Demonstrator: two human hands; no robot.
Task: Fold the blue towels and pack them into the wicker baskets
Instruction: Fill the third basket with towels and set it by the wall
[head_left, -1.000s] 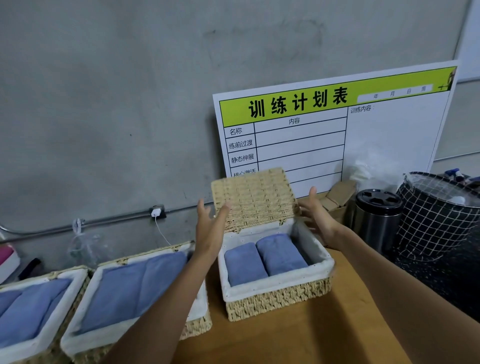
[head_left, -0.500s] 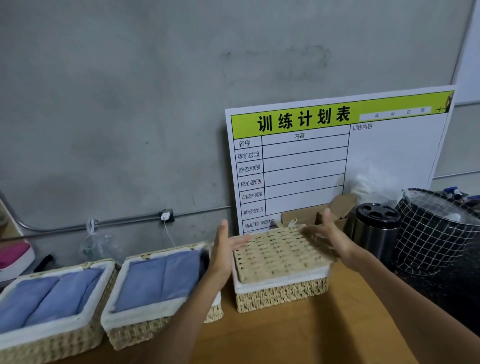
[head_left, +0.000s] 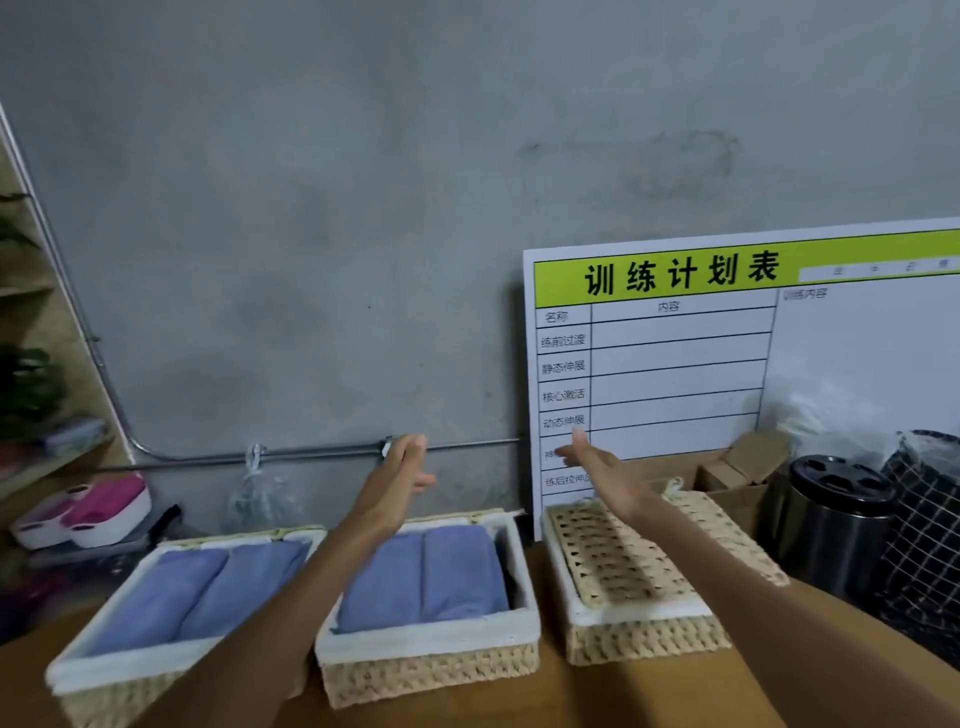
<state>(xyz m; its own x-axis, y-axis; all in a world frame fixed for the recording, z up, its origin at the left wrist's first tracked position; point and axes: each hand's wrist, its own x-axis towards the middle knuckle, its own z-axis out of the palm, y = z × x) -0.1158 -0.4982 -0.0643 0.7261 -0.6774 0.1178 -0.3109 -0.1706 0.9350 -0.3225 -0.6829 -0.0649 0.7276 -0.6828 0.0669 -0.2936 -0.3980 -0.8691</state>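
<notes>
A: So, both hands are hanging in the air, holding nothing. The left hand (head_left: 400, 475) is reaching over the middle basket (head_left: 426, 613) with fingers straight, and the right hand (head_left: 597, 467) is spreading flat above the lidded basket (head_left: 639, 587).

B: Where are the towels sitting?

A: 2 folded blue towels (head_left: 423, 574) are lying side by side in the middle basket, and 2 more (head_left: 200, 592) are lying in the left basket (head_left: 130, 654). The woven lid (head_left: 623, 556) is lying down on the right one.

B: What is looking risky?

A: The middle basket's lid is not showing anywhere in view, so the hands are likely groping behind it. A forearm is crossing low over the towels and could be rumpling them, or nudging a basket along the worktop (head_left: 623, 696).
</notes>
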